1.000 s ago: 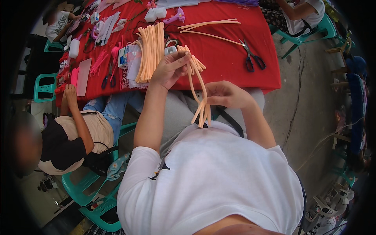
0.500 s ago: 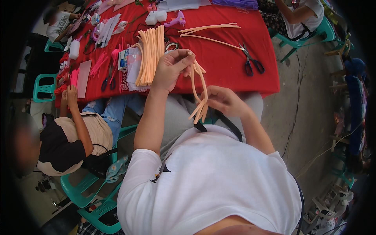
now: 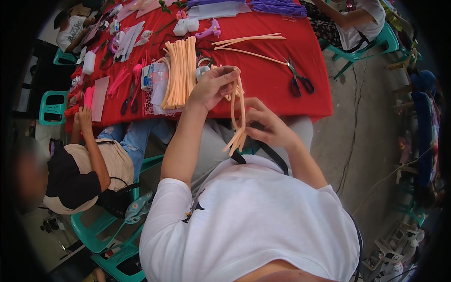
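Note:
Several peach pipe cleaners (image 3: pixel 238 105), bent into a long narrow loop with loose ends fanned at the bottom, hang over my lap by the table edge. My left hand (image 3: pixel 213 88) pinches their top between thumb and fingertips. Lower down, my right hand (image 3: pixel 268 123) has curled fingers and a thumb against the right side of the strands; its fingertips are partly hidden. A thick bundle of straight peach pipe cleaners (image 3: pixel 179 73) lies just beyond my left hand. Farther right are a few loose peach pipe cleaners (image 3: pixel 253 52) and open-bladed dark-handled scissors (image 3: pixel 299 79).
A red cloth covers the table (image 3: pixel 310 51). Toward its back are a pink glue gun (image 3: pixel 209 29) and purple pipe cleaners (image 3: pixel 277 6). Tape rolls (image 3: pixel 204 63) sit beside the bundle. A person (image 3: pixel 89 164) works close on my left; another (image 3: pixel 357 23) sits at the far right.
The held loop now hangs straighter and closer to upright. My left hand has shifted slightly right, and my right hand's fingers have risen and curled more along the strands.

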Action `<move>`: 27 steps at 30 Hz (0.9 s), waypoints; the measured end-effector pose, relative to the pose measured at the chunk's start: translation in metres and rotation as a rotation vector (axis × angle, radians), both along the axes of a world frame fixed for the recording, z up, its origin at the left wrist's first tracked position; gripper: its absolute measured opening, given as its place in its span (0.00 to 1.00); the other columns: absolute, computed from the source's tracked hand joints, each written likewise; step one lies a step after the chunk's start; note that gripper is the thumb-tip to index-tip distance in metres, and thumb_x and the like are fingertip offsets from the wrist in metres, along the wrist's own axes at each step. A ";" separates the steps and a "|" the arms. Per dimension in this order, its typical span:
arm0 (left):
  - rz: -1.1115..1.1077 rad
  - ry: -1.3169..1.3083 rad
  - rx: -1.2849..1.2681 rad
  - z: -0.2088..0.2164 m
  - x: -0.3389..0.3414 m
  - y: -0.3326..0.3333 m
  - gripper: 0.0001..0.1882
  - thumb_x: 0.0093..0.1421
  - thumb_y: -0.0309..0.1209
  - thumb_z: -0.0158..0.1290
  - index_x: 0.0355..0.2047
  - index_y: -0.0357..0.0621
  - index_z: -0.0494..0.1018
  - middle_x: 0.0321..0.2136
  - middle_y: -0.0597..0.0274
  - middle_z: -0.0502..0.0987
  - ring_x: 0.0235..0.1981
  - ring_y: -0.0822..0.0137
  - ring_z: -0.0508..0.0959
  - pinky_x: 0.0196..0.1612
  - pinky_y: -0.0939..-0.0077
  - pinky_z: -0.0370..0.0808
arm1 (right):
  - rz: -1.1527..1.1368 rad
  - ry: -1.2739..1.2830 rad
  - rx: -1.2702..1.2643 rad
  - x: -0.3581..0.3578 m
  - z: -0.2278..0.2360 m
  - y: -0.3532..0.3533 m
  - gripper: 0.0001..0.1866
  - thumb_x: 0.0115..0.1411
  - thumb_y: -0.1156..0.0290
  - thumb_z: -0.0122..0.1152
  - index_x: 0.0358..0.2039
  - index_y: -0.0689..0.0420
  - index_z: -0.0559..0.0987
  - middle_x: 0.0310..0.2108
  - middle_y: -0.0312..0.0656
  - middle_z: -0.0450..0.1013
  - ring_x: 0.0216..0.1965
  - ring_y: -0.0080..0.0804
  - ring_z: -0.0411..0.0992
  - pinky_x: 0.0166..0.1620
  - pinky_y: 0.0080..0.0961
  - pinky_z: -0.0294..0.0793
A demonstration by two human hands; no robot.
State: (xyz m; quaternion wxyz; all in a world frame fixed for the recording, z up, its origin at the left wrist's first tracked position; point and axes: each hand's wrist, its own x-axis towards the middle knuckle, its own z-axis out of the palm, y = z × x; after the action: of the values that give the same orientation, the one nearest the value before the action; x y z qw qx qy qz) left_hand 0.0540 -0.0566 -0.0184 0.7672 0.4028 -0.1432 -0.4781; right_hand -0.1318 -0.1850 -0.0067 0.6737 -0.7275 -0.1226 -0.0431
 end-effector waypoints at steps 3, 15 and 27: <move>-0.018 0.093 0.021 -0.009 0.002 -0.004 0.07 0.59 0.27 0.60 0.38 0.41 0.78 0.26 0.68 0.77 0.19 0.79 0.70 0.21 0.87 0.63 | -0.046 -0.016 -0.050 -0.002 0.000 0.001 0.03 0.55 0.80 0.58 0.31 0.63 0.76 0.51 0.43 0.65 0.42 0.29 0.70 0.46 0.26 0.72; 0.012 0.091 -0.017 -0.014 0.003 -0.007 0.07 0.59 0.25 0.59 0.38 0.41 0.78 0.28 0.67 0.79 0.23 0.79 0.74 0.24 0.88 0.68 | 0.098 0.066 0.045 0.008 -0.014 -0.008 0.06 0.52 0.82 0.59 0.33 0.63 0.76 0.43 0.44 0.66 0.45 0.33 0.69 0.49 0.29 0.71; 0.084 -0.240 0.064 0.018 -0.011 -0.003 0.06 0.59 0.24 0.59 0.37 0.40 0.78 0.29 0.66 0.79 0.25 0.79 0.76 0.25 0.88 0.69 | -0.017 -0.156 -0.449 0.005 0.004 -0.012 0.08 0.50 0.77 0.62 0.32 0.64 0.76 0.38 0.47 0.65 0.41 0.44 0.69 0.44 0.32 0.73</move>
State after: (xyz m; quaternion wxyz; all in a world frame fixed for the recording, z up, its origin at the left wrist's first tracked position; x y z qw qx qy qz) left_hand 0.0435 -0.0593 -0.0004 0.7507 0.4870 -0.2019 -0.3982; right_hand -0.1266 -0.1967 -0.0031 0.4831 -0.8546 -0.1747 -0.0763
